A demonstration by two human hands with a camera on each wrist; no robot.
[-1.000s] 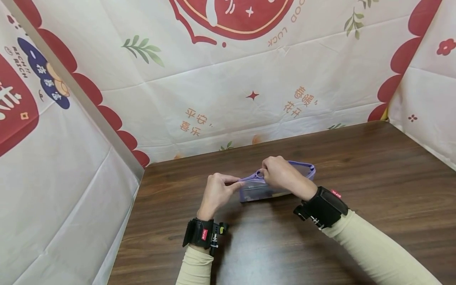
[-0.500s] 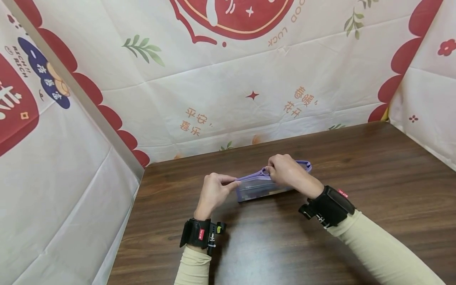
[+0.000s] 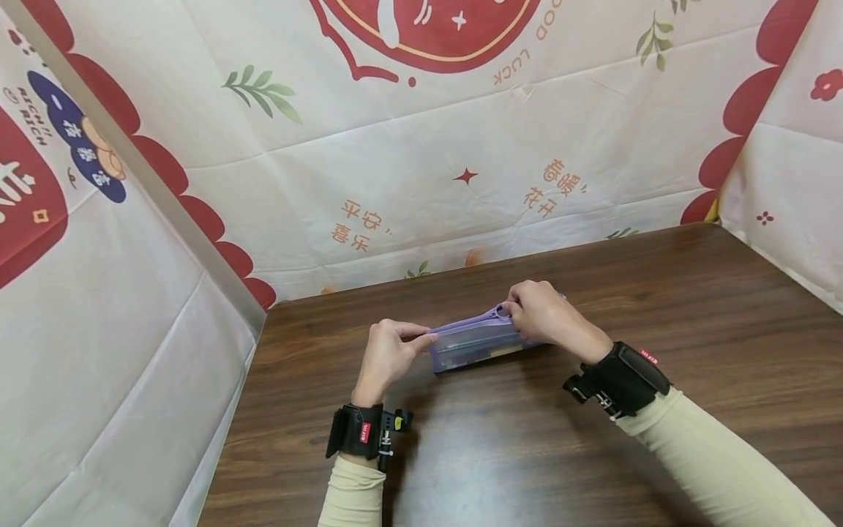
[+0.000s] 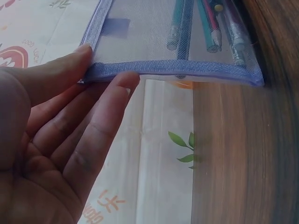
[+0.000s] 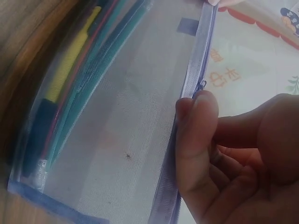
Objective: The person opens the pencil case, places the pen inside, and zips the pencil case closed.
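A see-through mesh pencil pouch with purple trim stands on its long edge on the table. Its top corner at one end is pinched between the thumb and fingers of my left hand. Near the other end, my right hand grips the zip pull at the top edge; thumb and forefinger cover most of it, while the zip slider shows just beyond them. Inside lie several pencils and a yellow pen-like item. The pouch's far right end is mostly behind my right hand in the head view.
The pouch stands on a dark wood-grain table. Behind it hangs a printed white cloth, and another cloth panel runs down the left side. Black camera straps sit on both wrists.
My right hand has slid rightward along the top edge with the zip pull, and the gap in the zip has closed up behind it. My left hand and the pouch's left end have shifted slightly left.
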